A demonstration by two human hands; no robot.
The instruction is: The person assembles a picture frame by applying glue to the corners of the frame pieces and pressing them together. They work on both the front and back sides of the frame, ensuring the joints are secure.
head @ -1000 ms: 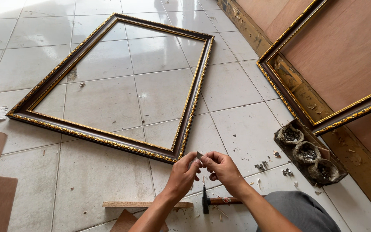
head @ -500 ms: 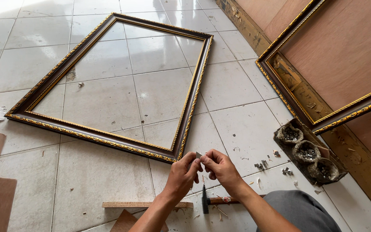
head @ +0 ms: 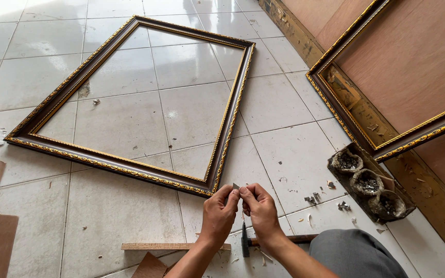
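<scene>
Here, from the head camera, the left hand (head: pixel 218 216) and right hand (head: pixel 259 208) meet fingertip to fingertip, both pinched on one small metal piece (head: pixel 236 186), just near of the near right corner of the frame (head: pixel 130 164) lying on the floor, its long axis running far-right. One hammer (head: pixel 274 240) lies below them; three nail bundles (head: pixel 368 183) sit right; a second frame (head: pixel 336 110) leans far right.

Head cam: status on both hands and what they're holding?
Left hand and right hand together, fingertips pinching a small metal piece. Just off the near corner of the gold-trimmed frame. Hammer on the tiles below the hands; nothing in the way.
</scene>
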